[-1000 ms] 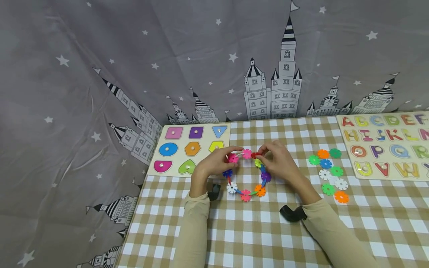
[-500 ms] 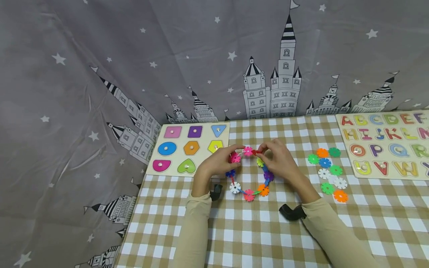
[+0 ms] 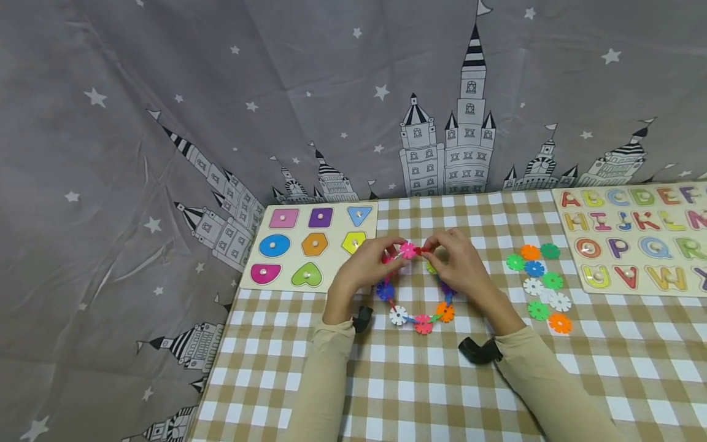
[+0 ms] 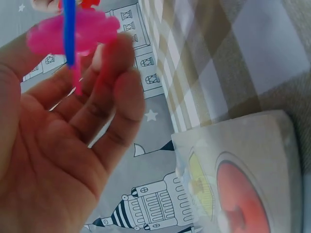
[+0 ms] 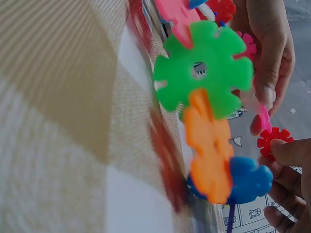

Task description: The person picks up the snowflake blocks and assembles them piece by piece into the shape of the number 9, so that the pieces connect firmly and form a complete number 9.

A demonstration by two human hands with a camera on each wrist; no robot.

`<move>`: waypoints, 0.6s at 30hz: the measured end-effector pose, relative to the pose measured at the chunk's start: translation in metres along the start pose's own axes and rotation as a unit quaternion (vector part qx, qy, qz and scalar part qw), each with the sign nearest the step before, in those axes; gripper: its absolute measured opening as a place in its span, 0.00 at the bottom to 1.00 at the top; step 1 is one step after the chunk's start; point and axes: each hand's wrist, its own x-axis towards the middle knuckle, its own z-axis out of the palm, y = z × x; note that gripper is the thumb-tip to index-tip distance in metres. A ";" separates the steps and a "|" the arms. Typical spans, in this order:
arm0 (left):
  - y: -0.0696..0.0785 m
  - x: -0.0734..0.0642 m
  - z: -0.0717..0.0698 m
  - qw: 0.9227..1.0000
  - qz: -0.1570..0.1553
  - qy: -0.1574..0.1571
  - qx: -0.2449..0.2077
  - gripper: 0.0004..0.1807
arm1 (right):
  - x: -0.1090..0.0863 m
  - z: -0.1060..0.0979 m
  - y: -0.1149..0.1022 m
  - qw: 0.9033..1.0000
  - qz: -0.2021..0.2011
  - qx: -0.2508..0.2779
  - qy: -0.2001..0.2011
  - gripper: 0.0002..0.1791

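Observation:
A ring of linked notched plastic discs hangs between the two hands. My left hand point(image 3: 363, 265) pinches a pink notched disc point(image 3: 407, 250) at the top of the ring. My right hand point(image 3: 457, 261) pinches a red notched disc point(image 5: 272, 141) between thumb and fingers, edge to edge with the pink one. The lower part of the ring shows a white disc point(image 3: 398, 315), a coral disc point(image 3: 423, 324) and an orange disc point(image 3: 445, 312). In the right wrist view a green disc point(image 5: 214, 68) looms close, slotted to an orange one. The hands hide parts of the ring's sides.
A wooden shape puzzle board point(image 3: 339, 270) lies behind the left hand, a letter puzzle board point(image 3: 571, 236) at the far right. Several loose discs, among them a blue one point(image 3: 534, 269), lie between the right hand and the letter board. A castle-print curtain point(image 3: 331, 92) hangs behind the checkered tablecloth point(image 3: 420, 393).
My left hand has shifted right and now holds the pink disc beside the red one. The ring's lower discs have swung right. The right hand stays nearly in place, holding the red disc.

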 end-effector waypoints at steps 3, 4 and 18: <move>0.001 0.002 0.002 1.000 -0.001 0.006 0.009 0.21 | 0.000 0.001 0.001 1.000 -0.016 -0.001 0.008 0.07; 0.002 0.002 0.002 1.000 -0.002 0.007 0.009 0.21 | 0.000 0.001 0.001 1.000 -0.020 -0.001 0.009 0.07; 0.011 0.003 0.005 0.998 0.029 0.032 0.042 0.16 | -0.002 0.004 0.000 0.996 -0.063 0.004 0.062 0.10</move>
